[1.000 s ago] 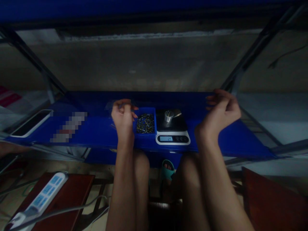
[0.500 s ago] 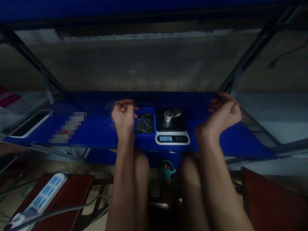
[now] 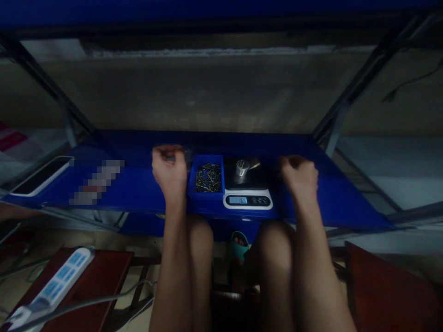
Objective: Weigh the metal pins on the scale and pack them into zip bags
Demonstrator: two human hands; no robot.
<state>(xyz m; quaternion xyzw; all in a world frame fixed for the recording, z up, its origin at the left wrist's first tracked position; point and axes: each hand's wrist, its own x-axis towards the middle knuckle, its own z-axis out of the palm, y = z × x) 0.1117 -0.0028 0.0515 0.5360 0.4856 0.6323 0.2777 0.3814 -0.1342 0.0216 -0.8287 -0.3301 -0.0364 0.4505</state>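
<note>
Far to the left of the scale, a phone-like slab (image 3: 43, 176) lies on the counter (image 3: 332, 198); it looks too far off to be knocked by either hand. Nearer the scale on that side, the left hand (image 3: 169, 169) has its fingers curled in; whether its grip is together or apart, or on anything, I cannot tell. Some clear plastic (image 3: 188, 152) shows just beside it and could snag on the fingers. Touching or just beside the scale's left edge stands a blue box (image 3: 206, 197) of small metal pieces (image 3: 208, 179). They lie tangled, so a pinch from the heap might bring up more than wanted, and a nudge to the box could push against the scale and upset its reading. On the black plate of the scale (image 3: 248, 200) stands a small metal cup (image 3: 242, 168), upright, with a few pieces in it. It looks narrow, so a brushing knuckle could tip it and scatter them over the scale. Just right of the scale, the right hand (image 3: 299, 176) bends inward, blurred, its fingertips hidden; I cannot tell how its grip stands. Coming in low, it might catch the plate or cup, and dim light makes that likelier.
</note>
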